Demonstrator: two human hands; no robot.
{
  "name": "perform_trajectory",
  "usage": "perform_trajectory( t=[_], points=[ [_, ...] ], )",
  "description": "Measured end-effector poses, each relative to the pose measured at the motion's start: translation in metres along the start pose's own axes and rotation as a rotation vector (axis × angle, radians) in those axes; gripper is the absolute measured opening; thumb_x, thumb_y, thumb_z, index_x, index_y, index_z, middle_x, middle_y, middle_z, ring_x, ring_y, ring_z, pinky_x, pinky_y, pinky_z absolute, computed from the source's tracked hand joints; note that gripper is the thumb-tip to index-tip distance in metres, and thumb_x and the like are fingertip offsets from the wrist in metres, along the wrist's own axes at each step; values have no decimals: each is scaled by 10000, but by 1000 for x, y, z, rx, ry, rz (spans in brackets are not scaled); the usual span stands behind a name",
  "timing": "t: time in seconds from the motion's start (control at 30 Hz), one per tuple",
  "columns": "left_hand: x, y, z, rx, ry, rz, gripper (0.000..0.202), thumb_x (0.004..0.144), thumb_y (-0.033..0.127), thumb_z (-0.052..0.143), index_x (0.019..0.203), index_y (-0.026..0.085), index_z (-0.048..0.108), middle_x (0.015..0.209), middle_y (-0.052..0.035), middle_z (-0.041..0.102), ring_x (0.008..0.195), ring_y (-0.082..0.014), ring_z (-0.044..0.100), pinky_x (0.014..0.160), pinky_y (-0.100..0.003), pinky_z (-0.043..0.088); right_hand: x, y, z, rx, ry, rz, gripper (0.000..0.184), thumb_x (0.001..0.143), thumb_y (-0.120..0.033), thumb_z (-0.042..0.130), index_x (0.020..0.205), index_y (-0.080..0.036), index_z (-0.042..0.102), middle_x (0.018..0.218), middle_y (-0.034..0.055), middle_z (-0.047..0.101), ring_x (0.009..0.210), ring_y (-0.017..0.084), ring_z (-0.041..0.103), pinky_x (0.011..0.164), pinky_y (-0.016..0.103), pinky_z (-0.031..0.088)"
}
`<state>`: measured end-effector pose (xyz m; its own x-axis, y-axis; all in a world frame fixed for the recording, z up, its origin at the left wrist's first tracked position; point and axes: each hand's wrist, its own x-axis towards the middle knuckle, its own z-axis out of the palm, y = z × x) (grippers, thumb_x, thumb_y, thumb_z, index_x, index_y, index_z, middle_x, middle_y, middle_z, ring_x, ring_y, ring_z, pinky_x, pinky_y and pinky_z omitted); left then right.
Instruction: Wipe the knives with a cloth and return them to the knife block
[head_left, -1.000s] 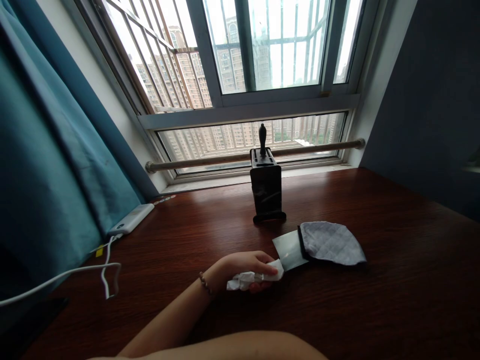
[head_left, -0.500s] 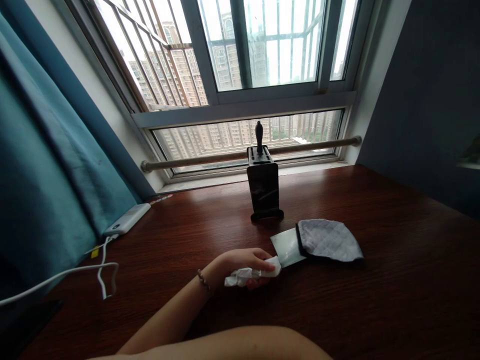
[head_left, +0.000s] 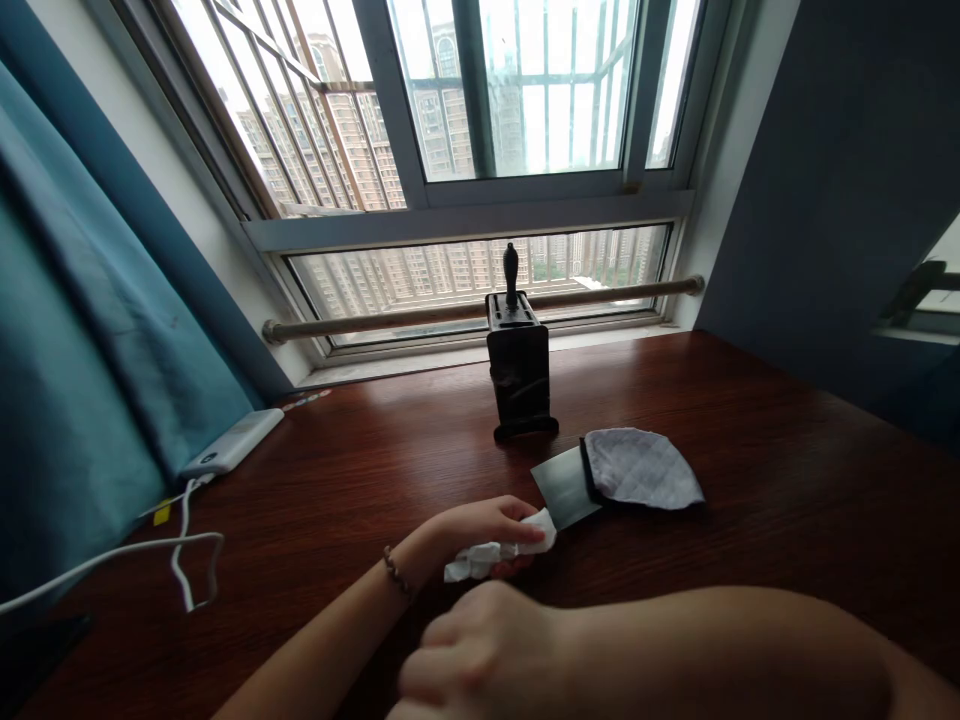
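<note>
My left hand [head_left: 480, 525] rests on the dark wooden table [head_left: 750, 480], closed around a crumpled white paper wad [head_left: 495, 553]. The wad's far end touches the corner of a flat grey metal blade [head_left: 564, 487]. A grey quilted cloth [head_left: 641, 467] lies over the blade's right part. My right hand [head_left: 480, 655] is low in front, just near of the left hand, fingers curled in a loose fist with nothing seen in it. Behind the blade stands a dark knife block [head_left: 519, 378] with one handle sticking up.
A white power bank [head_left: 232, 443] lies at the left by the teal curtain [head_left: 90, 380], its white cable [head_left: 180, 545] looping toward me. A wooden rail [head_left: 420, 315] runs along the window at the back. A dark wall [head_left: 840, 200] closes the right side.
My right forearm and fist have come into view at the bottom, close to the left hand. The left hand stays on the paper wad; the view has shifted slightly.
</note>
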<state>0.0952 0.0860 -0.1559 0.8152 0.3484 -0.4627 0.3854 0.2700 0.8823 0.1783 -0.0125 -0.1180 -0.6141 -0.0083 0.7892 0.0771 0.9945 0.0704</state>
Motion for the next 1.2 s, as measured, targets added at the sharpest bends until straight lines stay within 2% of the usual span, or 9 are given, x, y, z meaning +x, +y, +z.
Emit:
perform_trajectory(
  t=[0.03,0.13,0.23,0.3,0.43,0.6,0.8,1.07,1.2],
  points=[
    [1,-1,1,19,19,26,333,709,421,674,807,120,568,643,8,530,497,-74,458,448,-195,350,-17,8,-18,-65,86,54,343,874,-355,451,584,-180,396,492,-38,372,411,103,326,396,261,255],
    [3,-4,2,33,39,22,349,716,448,661,811,130,551,636,5,536,474,-84,470,413,-194,333,-73,38,-75,-258,-152,405,226,891,-207,394,704,-151,507,628,21,496,547,140,447,502,287,339],
    [2,-4,5,15,23,-9,374,734,479,630,864,144,531,625,15,516,413,-84,467,354,-185,308,-129,66,-110,-565,-172,747,247,930,-234,367,850,-126,575,754,76,564,731,203,523,677,339,423],
    [2,-3,7,13,32,4,400,723,490,638,881,138,531,636,20,508,397,-65,451,347,-173,299,-162,79,-117,-677,-129,910,308,934,-289,372,1053,-82,567,1025,146,576,982,255,517,883,397,413],
    [1,0,10,23,52,10,442,704,522,644,884,135,528,638,21,510,399,-61,453,347,-167,305,-200,88,-106,-665,-299,1019,560,938,-417,333,1312,-7,411,1377,194,354,1300,299,273,1063,447,291],
    [0,2,13,9,57,-1,398,726,494,634,866,142,511,633,21,496,412,-63,451,356,-165,304,-186,76,-94,-517,-421,995,583,942,-422,326,1366,-22,347,1442,160,249,1347,263,189,1100,435,241],
    [3,-1,13,15,78,16,380,739,486,624,857,148,497,623,24,497,391,-49,409,362,-170,309,-150,54,-95,-152,-592,705,635,904,-485,424,1407,-119,296,1471,96,181,1361,232,143,1115,403,215],
    [1,1,15,17,88,-1,376,742,472,624,870,138,510,633,17,493,398,-49,412,342,-156,264,-180,76,-98,-515,-451,1101,688,907,-484,391,1337,53,355,1395,235,298,1326,299,236,1093,445,249],
    [1,1,13,19,82,8,349,746,451,624,859,145,500,630,21,495,396,-52,415,345,-159,269,-169,65,-94,-411,-497,963,648,899,-468,427,1354,-10,364,1417,207,271,1340,291,199,1088,459,257]
  ],
)
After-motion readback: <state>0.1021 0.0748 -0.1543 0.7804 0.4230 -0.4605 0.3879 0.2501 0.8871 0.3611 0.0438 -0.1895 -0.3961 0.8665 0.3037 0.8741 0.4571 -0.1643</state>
